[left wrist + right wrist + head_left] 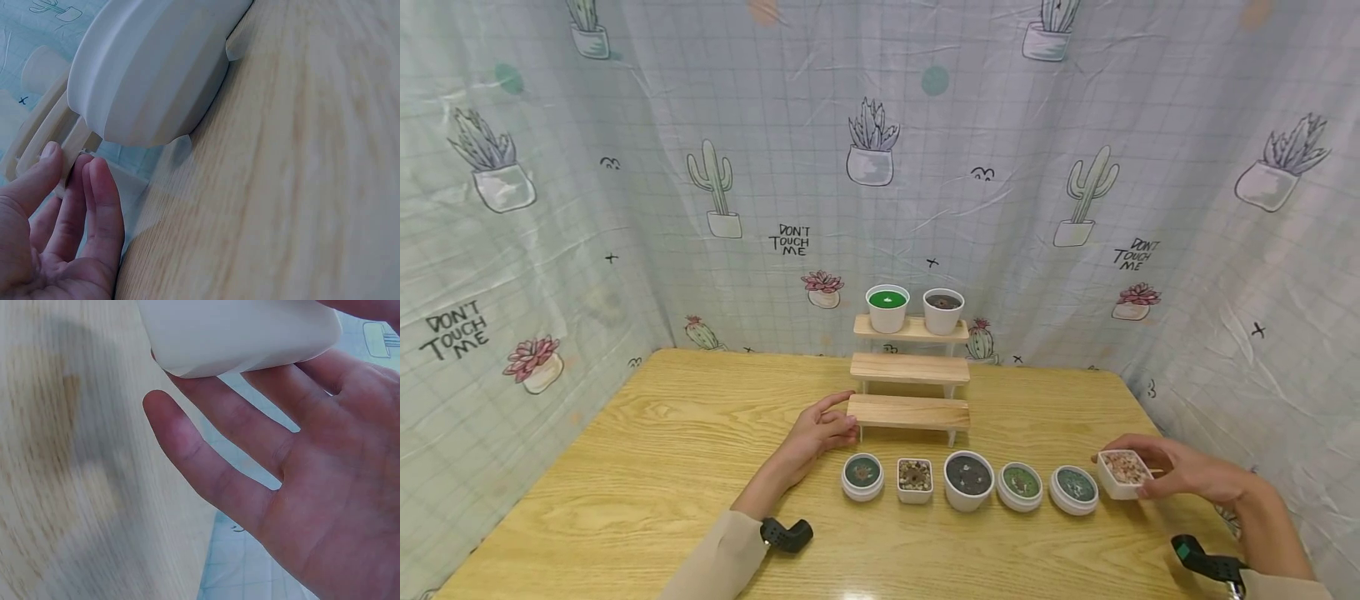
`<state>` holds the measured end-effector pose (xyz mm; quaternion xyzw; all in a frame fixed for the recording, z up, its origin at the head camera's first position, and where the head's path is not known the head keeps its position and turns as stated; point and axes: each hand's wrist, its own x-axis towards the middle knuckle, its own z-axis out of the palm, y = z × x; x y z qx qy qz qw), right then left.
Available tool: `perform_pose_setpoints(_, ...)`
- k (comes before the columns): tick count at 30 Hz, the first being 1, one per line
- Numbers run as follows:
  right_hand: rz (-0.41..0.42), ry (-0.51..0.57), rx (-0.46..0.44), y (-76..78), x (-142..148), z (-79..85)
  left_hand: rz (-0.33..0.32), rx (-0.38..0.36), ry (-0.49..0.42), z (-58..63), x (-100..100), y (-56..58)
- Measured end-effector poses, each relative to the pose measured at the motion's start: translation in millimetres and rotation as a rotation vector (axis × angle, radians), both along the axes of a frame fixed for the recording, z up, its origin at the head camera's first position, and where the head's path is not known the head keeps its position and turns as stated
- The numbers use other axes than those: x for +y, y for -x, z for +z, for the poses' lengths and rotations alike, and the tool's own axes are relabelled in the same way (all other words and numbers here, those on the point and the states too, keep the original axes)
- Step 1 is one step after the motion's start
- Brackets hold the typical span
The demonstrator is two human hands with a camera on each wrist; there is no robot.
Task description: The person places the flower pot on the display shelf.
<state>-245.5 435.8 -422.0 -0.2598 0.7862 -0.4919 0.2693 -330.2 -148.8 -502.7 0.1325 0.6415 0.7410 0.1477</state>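
Observation:
My left hand (814,432) pinches the left end of the lowest board of a three-tier wooden stand (908,411). In the left wrist view its thumb lies on one side of the board and the fingers (105,206) on the other. At the right of the table, my right hand (1187,468) holds a small square white pot (1124,475) topped with pinkish pebbles. The right wrist view has that pot's smooth white side (237,337) between thumb and fingers, with the lowest finger extended away from it. A ribbed white pot (150,75) looms near the left wrist camera.
In front of the stand runs a row: a round pot (862,492), a square pebbled pot (915,495), a taller pot (967,500) and two low round pots, green-topped (1020,500) and bluish (1074,504). A green-topped pot (888,318) and a grey-topped pot (943,320) stand on the top tier.

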Motion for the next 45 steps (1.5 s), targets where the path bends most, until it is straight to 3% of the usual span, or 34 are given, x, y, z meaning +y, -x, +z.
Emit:
perform_pose_setpoints(12,0.019,0.052,0.055,-4.5,-7,8.7,0.006,-0.007,-0.002,0.4,0,0.4)
perform_pose_setpoints(21,-0.056,-0.048,0.082,-4.8,-13,16.3,0.0,-0.004,-0.003,-1.7,1,1.5)
perform_pose_setpoints(33,-0.088,-0.069,0.17,-4.9,-24,21.2,0.005,-0.017,-0.007,0.4,2,1.8)
perform_pose_setpoints(45,-0.188,-0.124,0.219,-5.9,-30,21.7,-0.009,-0.001,-0.001,-0.1,2,0.9)
